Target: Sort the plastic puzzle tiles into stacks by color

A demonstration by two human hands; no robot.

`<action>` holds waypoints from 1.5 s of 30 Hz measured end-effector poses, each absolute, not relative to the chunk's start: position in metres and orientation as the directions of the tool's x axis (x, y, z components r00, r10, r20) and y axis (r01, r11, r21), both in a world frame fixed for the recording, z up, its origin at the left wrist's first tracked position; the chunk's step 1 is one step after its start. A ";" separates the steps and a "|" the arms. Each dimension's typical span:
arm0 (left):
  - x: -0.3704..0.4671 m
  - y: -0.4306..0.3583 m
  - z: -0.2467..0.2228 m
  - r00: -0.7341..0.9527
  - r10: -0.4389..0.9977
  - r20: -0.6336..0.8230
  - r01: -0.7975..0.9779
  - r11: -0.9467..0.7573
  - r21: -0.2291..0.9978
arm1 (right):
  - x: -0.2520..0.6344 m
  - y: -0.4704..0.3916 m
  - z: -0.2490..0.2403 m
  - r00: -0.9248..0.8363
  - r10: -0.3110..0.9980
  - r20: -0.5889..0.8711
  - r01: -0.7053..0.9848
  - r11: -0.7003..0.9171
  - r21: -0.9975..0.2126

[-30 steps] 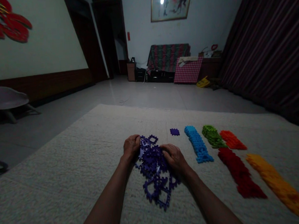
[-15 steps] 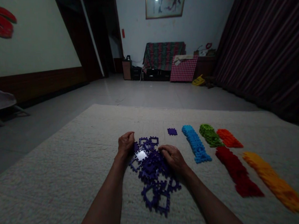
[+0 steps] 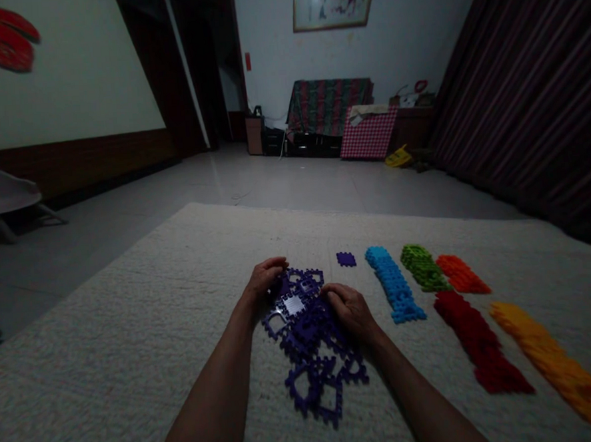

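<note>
A loose pile of purple interlocking plastic tiles (image 3: 305, 327) lies on the pale mat between my hands, some tiles solid and others with cut-out middles. At the pile's far left edge, my left hand (image 3: 267, 280) has its fingers stretched out over a solid purple tile. My right hand (image 3: 351, 311) rests against the right side of the pile, thumb and fingers closed on a purple tile mostly hidden by the hand. Beyond it a single solid purple tile (image 3: 346, 259) lies apart.
To the right lie rows of stacked tiles: blue (image 3: 394, 285), green (image 3: 423, 268), orange (image 3: 462, 274), dark red (image 3: 480, 343) and yellow (image 3: 554, 362). The quilted mat (image 3: 133, 351) covers the floor. A grey chair (image 3: 3, 192) stands at left, a dark curtain (image 3: 533, 100) at right.
My left hand has moved right over the pile's far left edge, and its fingers have straightened from a curled shape. My right hand stays at the pile. The view has shifted slightly.
</note>
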State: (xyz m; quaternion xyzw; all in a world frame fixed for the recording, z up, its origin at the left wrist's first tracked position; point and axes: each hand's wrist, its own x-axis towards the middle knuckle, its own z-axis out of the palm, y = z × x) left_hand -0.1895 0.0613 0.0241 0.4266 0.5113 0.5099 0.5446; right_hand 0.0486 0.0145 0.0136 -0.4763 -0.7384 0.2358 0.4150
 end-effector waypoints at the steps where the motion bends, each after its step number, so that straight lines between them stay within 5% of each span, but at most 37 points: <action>1: -0.191 0.056 0.027 0.008 0.991 -0.134 -0.123 0.134 0.983 | 0.048 0.014 0.014 -0.201 0.900 0.387 0.512 0.433 -0.742; 5: -0.194 0.041 0.032 0.142 0.980 -0.142 -0.176 0.166 0.970 | 0.048 0.015 0.013 -0.205 0.896 0.394 0.517 0.441 -0.734; 12: -0.180 0.065 0.046 -0.188 0.980 -0.059 -0.129 0.035 0.991 | 0.049 0.016 0.012 -0.196 0.900 0.388 0.485 0.433 -0.760; 19: -0.140 0.059 0.051 0.055 0.998 0.022 0.057 -0.025 0.998 | 0.045 0.018 0.006 -0.087 0.909 0.407 0.395 0.406 -0.824; 33: -0.094 0.051 0.029 -0.002 0.988 0.156 0.212 -0.152 0.965 | 0.045 0.019 0.007 -0.022 0.845 0.534 0.421 0.492 -0.762; 39: -0.091 0.049 0.028 0.013 0.977 0.213 0.266 -0.209 0.941 | 0.045 0.019 0.008 0.016 0.876 0.483 0.317 0.453 -0.833; 45: -0.145 0.067 0.042 -0.262 0.916 0.303 0.391 -0.186 0.901 | 0.056 0.028 0.007 0.164 0.898 0.409 0.242 0.366 -0.899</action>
